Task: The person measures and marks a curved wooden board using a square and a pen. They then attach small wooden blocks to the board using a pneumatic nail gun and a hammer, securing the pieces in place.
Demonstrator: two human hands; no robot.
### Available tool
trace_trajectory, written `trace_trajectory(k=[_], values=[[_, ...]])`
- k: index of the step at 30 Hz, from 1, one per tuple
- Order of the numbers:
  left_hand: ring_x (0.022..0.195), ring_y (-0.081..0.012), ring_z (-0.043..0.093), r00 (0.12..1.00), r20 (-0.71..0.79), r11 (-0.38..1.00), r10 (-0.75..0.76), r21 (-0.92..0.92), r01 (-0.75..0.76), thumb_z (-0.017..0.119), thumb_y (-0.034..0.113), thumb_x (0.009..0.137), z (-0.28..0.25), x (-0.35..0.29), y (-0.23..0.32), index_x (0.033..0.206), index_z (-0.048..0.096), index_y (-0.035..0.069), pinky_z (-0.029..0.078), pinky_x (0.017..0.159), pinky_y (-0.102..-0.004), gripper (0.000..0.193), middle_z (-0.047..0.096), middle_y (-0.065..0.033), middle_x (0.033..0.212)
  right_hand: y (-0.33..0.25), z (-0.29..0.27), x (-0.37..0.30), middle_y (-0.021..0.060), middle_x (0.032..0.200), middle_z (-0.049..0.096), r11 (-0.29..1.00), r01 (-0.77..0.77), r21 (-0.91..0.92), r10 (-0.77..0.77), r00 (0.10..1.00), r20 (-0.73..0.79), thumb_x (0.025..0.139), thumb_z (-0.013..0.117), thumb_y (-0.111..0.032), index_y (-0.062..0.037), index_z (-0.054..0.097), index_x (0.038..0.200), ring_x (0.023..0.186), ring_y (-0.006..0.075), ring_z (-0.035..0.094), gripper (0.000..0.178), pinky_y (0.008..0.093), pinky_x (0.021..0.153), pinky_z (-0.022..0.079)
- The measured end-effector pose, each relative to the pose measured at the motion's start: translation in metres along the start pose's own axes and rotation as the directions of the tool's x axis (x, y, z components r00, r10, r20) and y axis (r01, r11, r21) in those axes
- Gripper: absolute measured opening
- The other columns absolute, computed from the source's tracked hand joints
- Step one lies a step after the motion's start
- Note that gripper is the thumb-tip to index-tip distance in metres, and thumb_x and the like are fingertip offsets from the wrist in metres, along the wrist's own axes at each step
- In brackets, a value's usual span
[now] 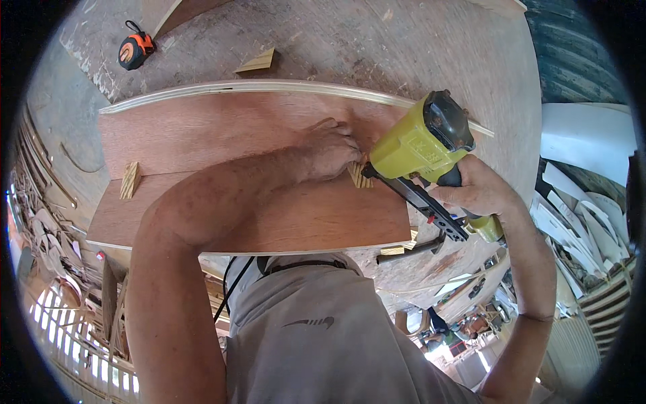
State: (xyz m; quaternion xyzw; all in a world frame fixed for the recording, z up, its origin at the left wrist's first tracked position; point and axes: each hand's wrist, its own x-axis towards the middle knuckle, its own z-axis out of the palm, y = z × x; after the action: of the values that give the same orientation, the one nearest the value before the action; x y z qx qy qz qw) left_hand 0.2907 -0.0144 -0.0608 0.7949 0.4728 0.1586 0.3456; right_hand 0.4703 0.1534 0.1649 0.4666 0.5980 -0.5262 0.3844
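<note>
Two reddish plywood panels meet in a long corner in front of me: an upright panel and a flat panel nearer my body. My left hand lies at the joint with its fingers curled, closed on a small striped wooden block set in the corner. Part of that block is hidden by the fingers and the tool. In my right hand is a yellow-green and black nail gun, held by its handle. Its nose points left and touches or nearly touches the block. A similar wooden block sits in the corner farther left.
Beyond the panels, an orange and black tape measure and a wooden wedge lie on the worn worktable. White offcuts pile up at the right. Wood scraps litter the left floor. A dark bar lies below the nail gun.
</note>
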Motion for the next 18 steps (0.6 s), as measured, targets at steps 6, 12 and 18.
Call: trace_trajectory(k=[6, 12, 18], values=[[0.108, -0.0181, 0.056, 0.998, 0.065, 0.999, -0.007, 0.042, 0.004, 0.064, 0.023, 0.085, -0.006, 0.003, 0.002, 0.103, 0.075, 0.025, 0.040, 0.095, -0.0392, 0.021, 0.069, 0.0075, 0.109, -0.003, 0.001, -0.001, 0.0102, 0.099, 0.071, 0.996, 0.089, 0.004, -0.089, 0.996, -0.020, 0.087, 0.076, -0.013, 0.0004, 0.060, 0.127, 0.076, 0.0122, 0.066, 0.045, 0.0290, 0.070, 0.056], [0.116, -0.0171, 0.054, 0.997, -0.078, 1.000, 0.029, -0.004, -0.030, 0.063, 0.023, 0.087, 0.006, -0.003, -0.003, 0.108, 0.074, 0.026, 0.040, 0.099, -0.0382, 0.023, 0.068, 0.0079, 0.118, -0.002, -0.012, -0.025, 0.0078, 0.101, 0.068, 0.980, 0.074, 0.187, -0.056, 0.994, -0.098, 0.084, 0.077, -0.009, 0.0023, 0.058, 0.128, 0.084, 0.0145, 0.067, 0.049, 0.0283, 0.071, 0.057], [0.112, -0.0244, 0.061, 0.978, -0.210, 0.981, -0.018, -0.191, -0.023, 0.062, 0.019, 0.091, -0.004, -0.007, -0.001, 0.118, 0.071, 0.020, 0.044, 0.101, -0.0441, 0.028, 0.068, -0.0041, 0.121, 0.021, -0.006, -0.036, 0.0087, 0.110, 0.067, 0.939, 0.230, 0.256, -0.164, 0.952, -0.257, 0.083, 0.073, 0.000, 0.0006, 0.056, 0.132, 0.086, 0.0138, 0.066, 0.051, 0.0296, 0.074, 0.059]])
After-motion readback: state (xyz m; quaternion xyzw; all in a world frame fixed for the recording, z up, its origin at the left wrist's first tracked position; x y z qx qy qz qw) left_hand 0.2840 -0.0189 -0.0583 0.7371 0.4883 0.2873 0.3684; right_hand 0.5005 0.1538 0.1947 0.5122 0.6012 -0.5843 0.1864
